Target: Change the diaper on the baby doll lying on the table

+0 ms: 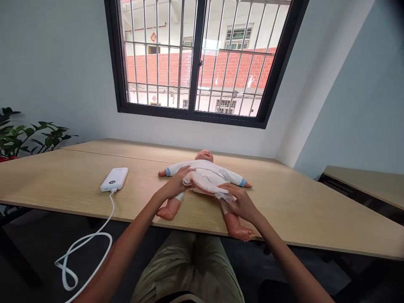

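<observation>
L hand (175,183) & R hand (240,203) apart, both on either side of white nappy (210,185), gripping its edges at waist of baby doll (205,168), face-up mid-desk (284,202); power bank (114,179) to L.

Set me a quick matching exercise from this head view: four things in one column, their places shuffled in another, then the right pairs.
Things:
1. Left hand
2. Right hand
3. White power bank
4. White charging cable

Places:
A. Hanging past the table edge in loops
B. At the gauzy white cloth, on the side of the baby doll away from the power bank
C. Lying flat on the wooden table
D. On the doll's side nearest the power bank

Pairs: 1-D; 2-B; 3-C; 4-A
</observation>
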Motion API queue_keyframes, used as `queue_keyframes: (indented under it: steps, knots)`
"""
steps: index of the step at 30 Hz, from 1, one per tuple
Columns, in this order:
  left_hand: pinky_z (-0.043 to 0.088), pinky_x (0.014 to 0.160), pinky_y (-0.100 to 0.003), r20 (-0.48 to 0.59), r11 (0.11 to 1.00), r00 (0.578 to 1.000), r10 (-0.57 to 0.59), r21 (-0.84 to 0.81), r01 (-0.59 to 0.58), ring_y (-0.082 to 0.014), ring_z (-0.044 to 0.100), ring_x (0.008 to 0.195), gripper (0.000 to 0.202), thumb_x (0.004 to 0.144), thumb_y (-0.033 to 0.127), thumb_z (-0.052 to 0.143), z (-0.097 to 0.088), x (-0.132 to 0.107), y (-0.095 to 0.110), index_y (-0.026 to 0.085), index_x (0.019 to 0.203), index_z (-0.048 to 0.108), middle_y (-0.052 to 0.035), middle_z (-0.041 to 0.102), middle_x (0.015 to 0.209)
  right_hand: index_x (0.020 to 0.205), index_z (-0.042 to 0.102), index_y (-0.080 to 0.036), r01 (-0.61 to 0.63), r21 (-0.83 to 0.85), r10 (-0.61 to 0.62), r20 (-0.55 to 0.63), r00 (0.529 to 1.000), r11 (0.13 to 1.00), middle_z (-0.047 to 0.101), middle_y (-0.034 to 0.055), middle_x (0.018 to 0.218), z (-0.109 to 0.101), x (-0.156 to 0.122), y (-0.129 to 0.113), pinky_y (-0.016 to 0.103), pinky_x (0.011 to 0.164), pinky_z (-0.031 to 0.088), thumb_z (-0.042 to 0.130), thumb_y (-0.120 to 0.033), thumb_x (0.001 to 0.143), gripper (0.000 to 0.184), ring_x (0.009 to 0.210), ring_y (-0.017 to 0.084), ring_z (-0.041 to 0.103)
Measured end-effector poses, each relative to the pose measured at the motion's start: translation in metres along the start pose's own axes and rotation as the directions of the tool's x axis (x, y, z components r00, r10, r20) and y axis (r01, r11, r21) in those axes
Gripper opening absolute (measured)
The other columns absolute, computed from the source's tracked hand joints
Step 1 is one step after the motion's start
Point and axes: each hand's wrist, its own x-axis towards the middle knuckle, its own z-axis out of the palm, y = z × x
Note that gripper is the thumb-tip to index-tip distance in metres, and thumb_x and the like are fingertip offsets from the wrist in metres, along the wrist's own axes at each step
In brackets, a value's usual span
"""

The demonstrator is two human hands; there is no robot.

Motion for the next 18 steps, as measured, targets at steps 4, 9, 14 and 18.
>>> queue_keyframes:
  steps: [4, 9, 14, 18]
  knots:
    - [0.040, 0.108, -0.036, 0.035, 0.998, 0.997, 0.070, 0.007, -0.070, -0.0256, 0.054, 0.122, 0.034, 0.090, 0.034, 0.048, -0.004, -0.001, 0.002, 0.022, 0.117, 0.065, -0.0051, 0.062, 0.131, 0.105, 0.064, -0.022, 0.006, -0.065, -0.012, -0.099, 0.995, 0.998, 0.070, 0.0052, 0.106, -0.004, 0.010, 0.008, 0.029, 0.077, 0.050, 0.044, -0.005, 0.074, 0.040, 0.092, 0.020, 0.066]
    - [0.049, 0.084, -0.033, -0.055, 1.000, 0.998, -0.009, -0.007, 0.009, -0.0233, 0.063, 0.087, 0.022, 0.087, 0.031, 0.048, 0.000, 0.004, -0.002, 0.018, 0.090, 0.066, -0.0069, 0.071, 0.096, 0.092, 0.061, -0.021, -0.115, -0.085, 0.097, -0.188, 0.977, 0.990, 0.066, 0.0023, 0.080, -0.005, 0.035, 0.018, 0.026, 0.065, 0.042, 0.043, -0.013, 0.078, 0.024, 0.070, 0.017, 0.058]
    - [0.049, 0.083, -0.034, -0.192, 0.959, 0.955, -0.224, -0.220, 0.181, -0.0258, 0.064, 0.093, 0.033, 0.089, 0.046, 0.048, 0.010, 0.015, 0.001, 0.017, 0.091, 0.064, -0.0080, 0.071, 0.096, 0.081, 0.051, -0.022, -0.277, 0.001, 0.272, -0.180, 0.945, 0.961, 0.048, -0.0030, 0.060, -0.001, 0.060, 0.032, 0.025, 0.054, 0.030, 0.044, -0.035, 0.091, 0.018, 0.054, 0.013, 0.040]
    - [0.049, 0.086, -0.034, -0.180, 0.885, 0.945, -0.273, -0.431, 0.173, -0.0255, 0.063, 0.098, 0.037, 0.084, 0.048, 0.054, 0.016, 0.026, -0.006, 0.015, 0.097, 0.063, -0.0096, 0.071, 0.100, 0.079, 0.046, -0.023, -0.364, 0.134, 0.383, -0.157, 0.910, 0.922, 0.042, -0.0044, 0.059, 0.009, 0.071, 0.048, 0.024, 0.051, 0.032, 0.043, -0.043, 0.092, 0.024, 0.051, 0.012, 0.038]
